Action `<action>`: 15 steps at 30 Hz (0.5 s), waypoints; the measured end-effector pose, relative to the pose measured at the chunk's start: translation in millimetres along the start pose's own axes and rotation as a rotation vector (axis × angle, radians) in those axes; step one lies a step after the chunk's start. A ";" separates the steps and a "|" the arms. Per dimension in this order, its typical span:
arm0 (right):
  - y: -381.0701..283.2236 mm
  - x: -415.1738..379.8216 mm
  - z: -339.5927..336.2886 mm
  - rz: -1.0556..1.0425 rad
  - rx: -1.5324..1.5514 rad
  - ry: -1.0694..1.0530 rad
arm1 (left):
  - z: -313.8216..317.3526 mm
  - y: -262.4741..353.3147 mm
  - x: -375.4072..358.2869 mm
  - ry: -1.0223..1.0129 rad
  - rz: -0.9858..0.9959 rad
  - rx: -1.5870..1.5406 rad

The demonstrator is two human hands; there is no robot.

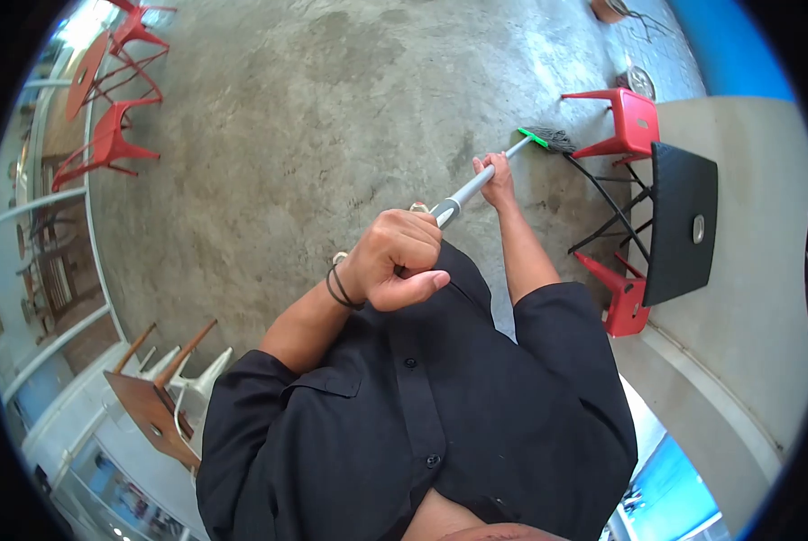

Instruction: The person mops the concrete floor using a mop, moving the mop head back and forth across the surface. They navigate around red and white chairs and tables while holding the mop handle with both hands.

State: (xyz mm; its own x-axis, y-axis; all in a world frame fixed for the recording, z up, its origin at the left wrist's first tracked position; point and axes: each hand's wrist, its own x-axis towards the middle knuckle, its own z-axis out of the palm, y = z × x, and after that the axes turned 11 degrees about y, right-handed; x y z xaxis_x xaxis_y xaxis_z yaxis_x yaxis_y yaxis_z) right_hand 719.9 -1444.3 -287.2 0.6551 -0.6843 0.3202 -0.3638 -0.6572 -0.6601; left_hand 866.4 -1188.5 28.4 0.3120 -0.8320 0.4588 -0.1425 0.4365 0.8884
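Observation:
A mop with a grey-white handle point(469, 189) runs from in front of my chest toward the upper right. My left hand point(399, 257), with dark bands at the wrist, is closed round the upper end of the handle. Farther down the shaft, my right hand point(497, 180) grips it with the arm stretched forward. At the far end, a green clamp point(533, 137) holds grey mop strings point(555, 139), which lie on the concrete floor point(332, 117) close to a red stool point(634, 123).
Right of me, a black-topped table point(681, 225) with crossed legs stands near the wall, another red stool point(628, 298) beside it. Red chairs point(115, 140) and a round table point(88, 77) line the left. A wooden table point(151, 415) and white chair point(204, 388) stand at lower left.

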 end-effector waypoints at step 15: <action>-366.0 -97.4 244.2 -0.302 0.365 -0.570 | -110.3 206.1 -218.0 0.419 0.061 0.385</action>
State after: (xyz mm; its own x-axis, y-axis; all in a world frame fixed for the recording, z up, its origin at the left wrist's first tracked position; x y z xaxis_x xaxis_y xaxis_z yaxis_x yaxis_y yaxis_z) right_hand 951.0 -1059.9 -242.7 0.9702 -0.1547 0.1864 0.0648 -0.5756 -0.8152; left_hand 872.6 -879.4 109.6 0.6272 -0.5679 0.5330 -0.4797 0.2575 0.8388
